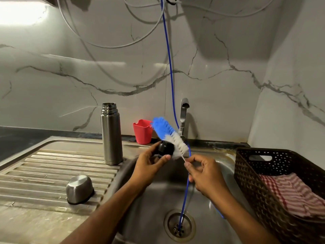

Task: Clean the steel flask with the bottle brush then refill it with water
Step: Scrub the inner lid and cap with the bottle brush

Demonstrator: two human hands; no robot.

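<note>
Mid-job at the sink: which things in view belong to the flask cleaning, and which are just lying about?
In the job:
steel flask, open, upright on the drainboard
bottle brush, held by the right hand
black stopper, held by the left hand
steel cup lid, upside down on the drainboard
tap

Lying about:
red plastic cup
dark basket with striped cloth
blue tube

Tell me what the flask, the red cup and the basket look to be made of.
Flask: brushed steel, from its grey metallic sheen and shiny threaded neck. Red cup: probably plastic, being matte, uniform and moulded. Basket: dark brown openwork, likely moulded plastic imitating weave.
</note>
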